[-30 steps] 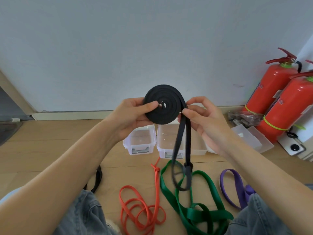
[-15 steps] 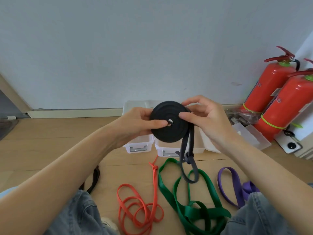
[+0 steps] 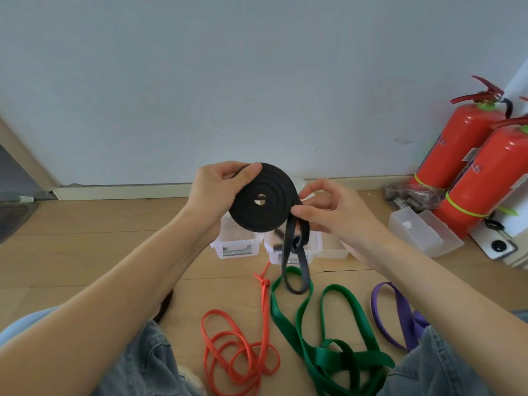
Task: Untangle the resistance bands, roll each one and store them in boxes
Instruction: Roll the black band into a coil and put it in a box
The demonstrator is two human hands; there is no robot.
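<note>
1 flat black rubber resistance band (image 3: pixel 264 199), mostly coiled, is gripped at 9 o'clock by the left hand (image 3: pixel 215 192); its loose tail is pinched at 4 o'clock by the right hand (image 3: pixel 328 208). 2 clear plastic boxes (image 3: pixel 237 243) sit below, on the wooden floor (image 3: pixel 85 230).

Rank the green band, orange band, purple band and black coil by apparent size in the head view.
1. green band
2. orange band
3. black coil, though nearness to the camera inflates it
4. purple band, partly hidden by a knee
</note>
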